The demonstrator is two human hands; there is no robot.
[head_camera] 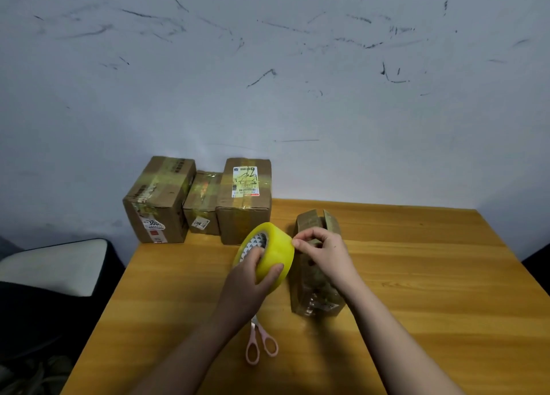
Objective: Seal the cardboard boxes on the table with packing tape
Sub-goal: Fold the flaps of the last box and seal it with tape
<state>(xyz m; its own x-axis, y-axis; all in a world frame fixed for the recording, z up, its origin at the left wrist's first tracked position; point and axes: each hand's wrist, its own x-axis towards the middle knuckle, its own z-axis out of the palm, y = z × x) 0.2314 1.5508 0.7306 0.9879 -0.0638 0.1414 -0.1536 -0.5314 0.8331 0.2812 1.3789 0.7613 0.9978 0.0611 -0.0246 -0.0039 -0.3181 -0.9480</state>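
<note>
My left hand point(253, 284) grips a fat yellow roll of packing tape point(275, 252) above the wooden table point(431, 275), thumb across its outer face. My right hand point(323, 252) pinches at the roll's right edge with thumb and forefinger, where the tape end seems to be. Directly behind and under that hand lies a small cardboard box point(317, 290) with its top flaps standing slightly apart. Three taped boxes stand at the table's back left: a tall one point(157, 201), a small middle one point(202, 207) and one with a white label point(244, 207).
Pink-handled scissors point(262, 344) lie on the table below my left wrist, blades hidden under it. A pale cushioned seat point(53, 266) sits off the table's left edge. A scuffed white wall rises just behind the boxes.
</note>
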